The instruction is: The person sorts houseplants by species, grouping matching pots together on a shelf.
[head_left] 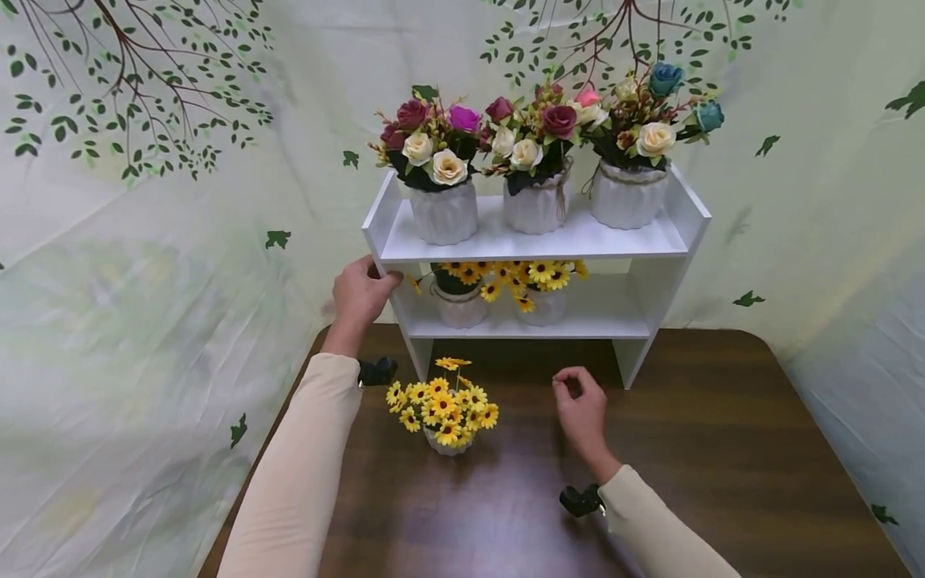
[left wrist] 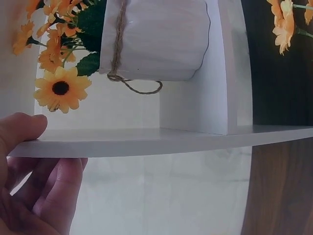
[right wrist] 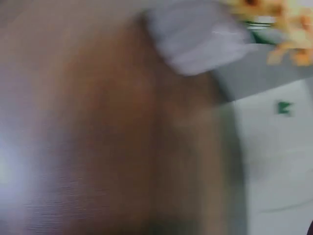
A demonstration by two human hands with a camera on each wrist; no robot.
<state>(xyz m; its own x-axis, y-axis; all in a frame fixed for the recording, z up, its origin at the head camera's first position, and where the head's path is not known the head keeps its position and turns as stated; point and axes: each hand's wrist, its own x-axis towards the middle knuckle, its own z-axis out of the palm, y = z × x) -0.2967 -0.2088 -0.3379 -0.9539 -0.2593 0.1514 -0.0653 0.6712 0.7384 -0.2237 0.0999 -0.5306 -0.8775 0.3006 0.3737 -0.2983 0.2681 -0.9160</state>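
Observation:
My left hand (head_left: 361, 295) grips the left side panel of a white two-tier shelf (head_left: 535, 330). In the left wrist view the thumb (left wrist: 24, 128) lies on one face of the panel and the other fingers (left wrist: 61, 183) on the opposite face. Beside it inside the shelf is a white pot (left wrist: 156, 39) with twine and yellow flowers. Over the table, right of a small white pot (head_left: 448, 444) of yellow daisies (head_left: 441, 409), my right hand (head_left: 584, 405) is loosely curled, with nothing seen in it. The right wrist view is blurred and shows this pot (right wrist: 198, 36).
Three white pots (head_left: 442, 215) of mixed roses line the shelf's top tier. On the lower tier stand two pots (head_left: 460, 309) of yellow flowers. The shelf stands at the back of the brown table (head_left: 737, 449), before a leaf-printed cloth backdrop (head_left: 795, 201).

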